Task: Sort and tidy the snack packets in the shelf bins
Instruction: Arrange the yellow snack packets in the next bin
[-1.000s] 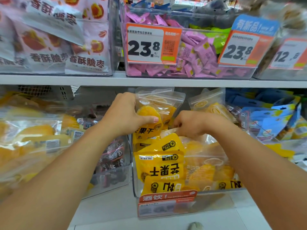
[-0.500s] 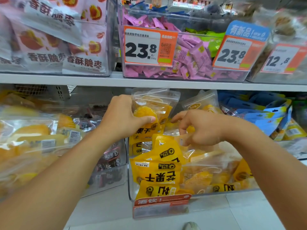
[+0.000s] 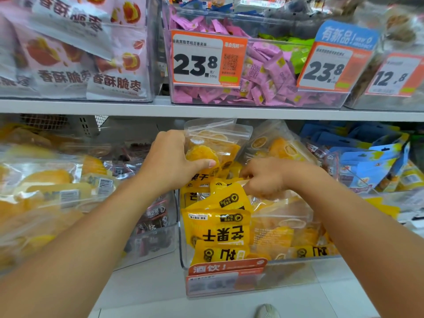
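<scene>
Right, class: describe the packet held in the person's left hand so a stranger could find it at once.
Start at the clear bin of yellow mango packets in the middle of the lower shelf. At its back, the left hand grips an upright packet. Unlike the yellow packets lying in front, it stands tallest, with a clear top.

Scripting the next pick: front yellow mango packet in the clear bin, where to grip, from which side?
Pinch the yellow packet by its flat top edge, coming from above through the bin's open top. It stands nearly upright against the clear front wall, packed among others, so only the top seal is free. Right hand is nearest.
</scene>
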{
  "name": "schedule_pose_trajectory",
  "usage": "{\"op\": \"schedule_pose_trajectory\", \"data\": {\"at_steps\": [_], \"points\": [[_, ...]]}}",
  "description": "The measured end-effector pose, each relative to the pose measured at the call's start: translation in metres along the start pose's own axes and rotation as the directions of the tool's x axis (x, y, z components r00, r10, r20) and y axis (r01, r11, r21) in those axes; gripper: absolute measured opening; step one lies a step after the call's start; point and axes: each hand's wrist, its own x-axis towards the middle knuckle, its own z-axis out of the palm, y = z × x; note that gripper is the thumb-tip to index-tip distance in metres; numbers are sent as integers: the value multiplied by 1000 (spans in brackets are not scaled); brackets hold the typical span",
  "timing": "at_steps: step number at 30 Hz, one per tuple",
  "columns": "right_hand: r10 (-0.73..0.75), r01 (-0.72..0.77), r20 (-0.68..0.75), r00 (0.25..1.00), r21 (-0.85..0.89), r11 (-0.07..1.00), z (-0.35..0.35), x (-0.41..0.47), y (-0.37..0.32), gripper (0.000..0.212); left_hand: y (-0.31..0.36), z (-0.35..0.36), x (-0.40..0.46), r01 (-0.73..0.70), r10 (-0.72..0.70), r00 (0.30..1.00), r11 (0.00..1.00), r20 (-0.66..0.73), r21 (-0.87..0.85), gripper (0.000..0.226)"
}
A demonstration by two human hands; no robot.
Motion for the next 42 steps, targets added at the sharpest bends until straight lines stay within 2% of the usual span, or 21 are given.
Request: {"op": "schedule_pose_trajectory", "data": {"at_steps": [3, 5, 9, 11, 13, 15, 16, 19, 21, 25, 29, 33, 37, 39, 42], "points": [[-18, 18, 1, 1000, -9, 1000, 0, 0, 3, 35, 1, 0, -1, -10, 10, 1000, 1000, -8, -9, 61], [-44, 43, 16, 999, 48, 998, 2, 0, 5, 26, 2, 0, -3, -17, 17, 1000, 1000, -18, -21, 60], [-81, 62, 134, 988, 139, 988, 2, 5, 7, 13, 5, 0, -6, -36, 35, 999, 999, -29, -36, 57], [-89, 61, 178, 980, 157, 986, 1, 12, 8, 20, 5, 1, -6, -47, 46, 998, 998, -35, -44, 57], [-68, 35, 189, 980, 173, 984, 2, 18, 7, 40, 2, 3, -4, -56, 54, 998, 997, -39, -47, 56], [-66, 41, 156, 986, 163, 986, 2, 20, 6, 62, 0, 4, -3, -62, 61, 998, 997, -34, -37, 53], [-80, 62, 128, 989, 137, 989, -1, 16, 4, 62, 0, 4, -2, -61, 60, 998, 998, -30, -30, 53], [-133, 132, 13, 991, 31, 991, -10, -4, 5, 29, -1, 4, 0, -66, 66, 998, 998, -22, -8, 56], [-157, 154, -103, 982, -39, 987, -12, -21, 11, 31, 0, 3, 0, -78, 79, 997, 997, -12, 5, 57], [-153, 172, -268, 951, 49, 984, -17, -46, 26, 4, 2, 3, -1, -76, 72, 994, 996, 76, 53, 59], [-154, 175, -296, 943, 47, 983, -11, -46, 32, 17, 4, 9, 0, -174, 127, 965, 965, 229, 194, 63], [-149, 152, -253, 956, -11, 988, -5, -38, 21, 44, 1, 13, 6, -145, 98, 968, 970, 232, 195, 58], [-106, 70, -201, 974, -175, 982, -5, -15, -3, 57, -8, 20, 12, -90, 84, 994, 993, 71, 81, 55], [-57, 28, -149, 987, -188, 982, -4, 1, -11, 56, -11, 22, 13, -55, 54, 998, 997, 25, 61, 53], [-20, 22, 34, 999, -67, 998, 1, 19, -12, 41, -14, 24, 13, -71, 70, 997, 994, 12, 80, 50]]}}
